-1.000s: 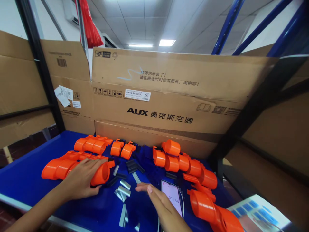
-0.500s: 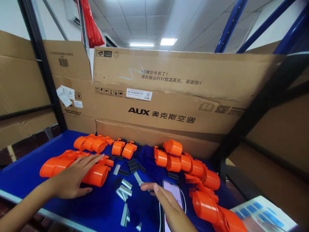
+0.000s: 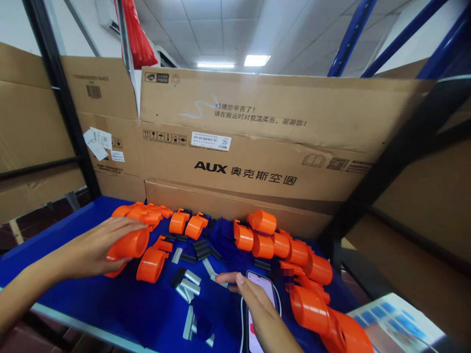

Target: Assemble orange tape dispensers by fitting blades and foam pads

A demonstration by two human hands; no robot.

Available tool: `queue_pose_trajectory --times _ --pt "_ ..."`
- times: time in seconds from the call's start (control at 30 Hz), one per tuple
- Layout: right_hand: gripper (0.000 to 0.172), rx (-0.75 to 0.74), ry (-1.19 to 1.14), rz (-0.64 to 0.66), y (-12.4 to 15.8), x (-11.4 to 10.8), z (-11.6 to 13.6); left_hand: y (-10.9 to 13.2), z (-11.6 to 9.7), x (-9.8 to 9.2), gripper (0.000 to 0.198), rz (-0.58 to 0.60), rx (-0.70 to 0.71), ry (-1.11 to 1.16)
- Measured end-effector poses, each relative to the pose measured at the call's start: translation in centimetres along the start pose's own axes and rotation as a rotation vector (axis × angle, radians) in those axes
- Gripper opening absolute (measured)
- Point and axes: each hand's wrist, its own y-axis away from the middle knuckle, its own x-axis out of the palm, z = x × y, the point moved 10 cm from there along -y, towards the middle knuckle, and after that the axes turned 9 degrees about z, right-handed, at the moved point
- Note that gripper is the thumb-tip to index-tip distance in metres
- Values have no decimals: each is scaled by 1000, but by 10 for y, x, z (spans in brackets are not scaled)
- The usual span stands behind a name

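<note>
- Change, L hand [image 3: 99, 245]: shifted twd centre-left of frame, up & left vs. half a sec. earlier; fingers over top, thumb under, closed round held orange ring [image 3: 134, 243]. More orange shows below; no. of pcs in grip can't be told.
- Change, front row: one lone orange ring [image 3: 152, 264] now stands apart on blue surface [image 3: 99, 314], just right of L hand.
- Meaning for work in hand (judgement): batch is split; L hand appears to be shifting grouped pcs, leaving one out.
- R hand [image 3: 263, 314]: lower centre, over phone [image 3: 262, 282], no marked change. Fingers extended, loosely together; no item seen in grip. Fingertips near metal strip [image 3: 208, 268]; contact can't be told.
- Writing, carton [image 3: 331, 122], mid-frame: "AUX 奥克斯空调" in large print; above it, "师傅您辛苦了! 请在搬运时对我温柔些,谢谢您!"
- White label [image 3: 211, 141], upper centre: approx. "KFR-46G/BpR3AE31(B1)", plus "25".
- White stickers [image 3: 97, 143], left of frame: text too small to read.
- Phone: pale screen, red mark low down; no legible digits, R hand covers part.
</note>
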Motion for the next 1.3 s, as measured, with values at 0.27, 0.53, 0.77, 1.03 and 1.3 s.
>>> queue_pose_trajectory --times 0.27,0.53,0.77,1.03,1.3 --pt "49 -6 -291 12 -41 26 -1 4 -148 102 87 369 470 30" --pt "50 63 -210 -106 -41 23 -17 3 -108 142 84 -38 -98 1053" --pt "60 -15 207 40 -47 45 3 26 -66 203 80 -61 -658 1653" --pt "7 -47 800 130 -63 77 2 69 -33 193 97 -258 -753 1601" --pt "14 -70 883 132 -65 69 3 72 -28 193 96 -311 -760 1584"
